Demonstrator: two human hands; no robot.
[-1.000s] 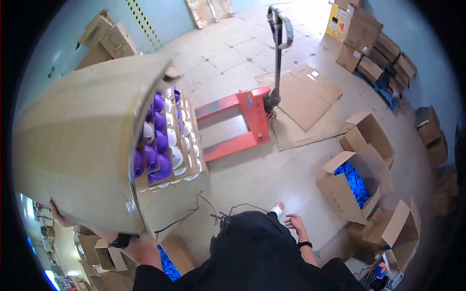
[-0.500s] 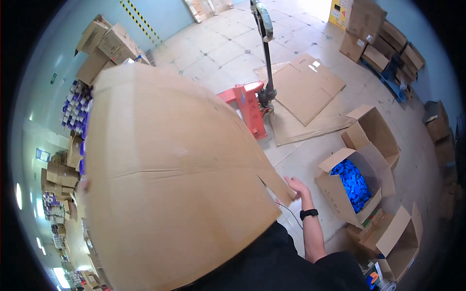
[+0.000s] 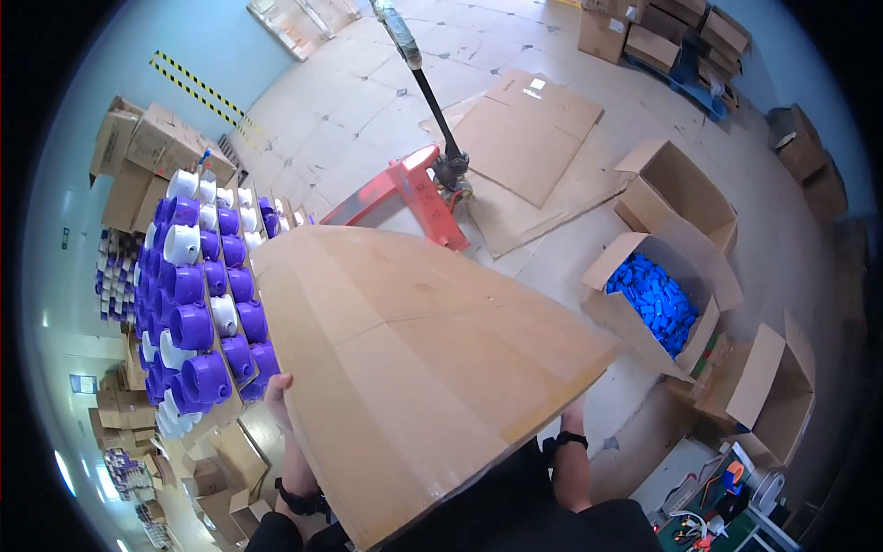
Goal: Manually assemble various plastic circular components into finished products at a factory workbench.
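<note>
A large brown cardboard sheet (image 3: pixel 432 340) is held up in front of my body, with a crease across it. My left hand (image 3: pixel 280 397) grips its left edge, fingers curled round the rim. My right hand (image 3: pixel 573 418) is at the sheet's lower right edge, mostly behind it, so its fingers are hidden. Dark bands circle both wrists. Just left of the sheet stand stacked rows of purple and white round plastic parts (image 3: pixel 204 375), with cardboard between layers.
Beyond the sheet stands a red pallet jack (image 3: pixel 432 198) with a black handle. Flattened cardboard (image 3: pixel 529 138) lies on the floor behind it. At right are open cartons, one holding blue pieces (image 3: pixel 653 304). A bench with tools (image 3: pixel 704 501) is at lower right.
The sheet has swung lower and to the right, uncovering the purple and white parts. My left hand has come into fuller view; my right hand has passed behind the sheet's edge.
</note>
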